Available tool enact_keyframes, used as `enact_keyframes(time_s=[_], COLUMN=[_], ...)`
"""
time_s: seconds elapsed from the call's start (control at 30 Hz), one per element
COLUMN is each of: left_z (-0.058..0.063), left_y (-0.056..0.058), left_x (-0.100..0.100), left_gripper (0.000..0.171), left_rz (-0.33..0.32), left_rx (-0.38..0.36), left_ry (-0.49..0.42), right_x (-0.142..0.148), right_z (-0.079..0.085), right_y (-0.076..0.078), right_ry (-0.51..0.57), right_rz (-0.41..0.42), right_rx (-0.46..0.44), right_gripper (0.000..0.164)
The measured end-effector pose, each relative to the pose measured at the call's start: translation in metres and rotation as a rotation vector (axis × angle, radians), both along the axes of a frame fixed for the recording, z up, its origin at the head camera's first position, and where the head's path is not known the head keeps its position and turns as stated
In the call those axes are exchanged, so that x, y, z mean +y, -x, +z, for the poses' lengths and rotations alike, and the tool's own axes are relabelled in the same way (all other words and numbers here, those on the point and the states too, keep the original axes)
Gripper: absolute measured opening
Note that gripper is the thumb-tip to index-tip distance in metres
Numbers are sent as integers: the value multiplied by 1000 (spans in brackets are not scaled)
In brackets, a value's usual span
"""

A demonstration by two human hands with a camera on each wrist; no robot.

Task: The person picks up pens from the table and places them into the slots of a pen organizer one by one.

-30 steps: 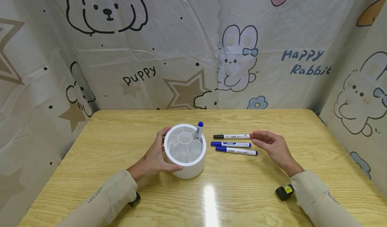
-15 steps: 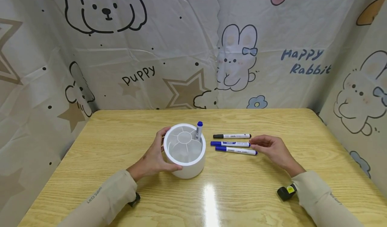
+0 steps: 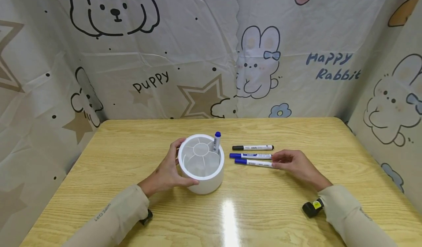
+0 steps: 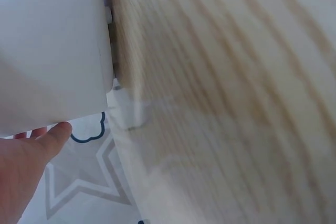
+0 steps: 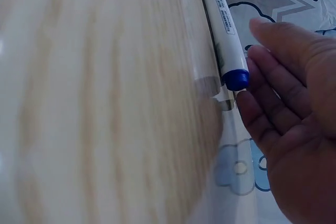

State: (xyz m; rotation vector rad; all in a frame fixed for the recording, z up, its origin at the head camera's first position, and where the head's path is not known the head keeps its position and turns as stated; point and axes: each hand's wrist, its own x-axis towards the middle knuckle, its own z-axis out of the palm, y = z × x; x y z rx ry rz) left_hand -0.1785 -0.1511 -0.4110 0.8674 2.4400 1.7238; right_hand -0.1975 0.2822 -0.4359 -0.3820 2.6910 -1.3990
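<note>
My left hand (image 3: 165, 172) holds a white round pen holder (image 3: 206, 184) from its left side, thumb at the front and fingers behind. The holder has several compartments, and a blue-capped marker (image 3: 216, 143) stands in the right back one. In the left wrist view, fingertips touch the white wall (image 4: 52, 61). My right hand (image 3: 296, 166) is at the right end of the nearest blue-capped marker (image 3: 255, 163). In the right wrist view, that marker's blue end (image 5: 236, 80) lies beside the fingers, the thumb apart from it. Another blue-capped marker (image 3: 252, 156) lies just behind.
A black-capped marker (image 3: 253, 148) lies farthest back in the row. The wooden table (image 3: 132, 144) ends at a cloth backdrop (image 3: 197, 56) printed with cartoon animals, which also hangs at both sides.
My right hand has moved toward me, from the black-capped marker's end past the middle marker to the nearest one. The left hand and pen holder have stayed put.
</note>
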Motion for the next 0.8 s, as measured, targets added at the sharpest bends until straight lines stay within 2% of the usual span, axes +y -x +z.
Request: enact_keyframes(time_s=[0.33,0.8], left_z=[7,11], left_y=[1,2], left_x=[1,0], left_gripper=[122,119], left_rz=[16,22], left_rx=[-17,-27], left_ry=[15,38], right_x=[-2,-3], right_z=[0,6], right_y=[3,4], right_ry=[-139,-199], right_rz=[30,97], right_rx=[2,-21], right_gripper=[23,18])
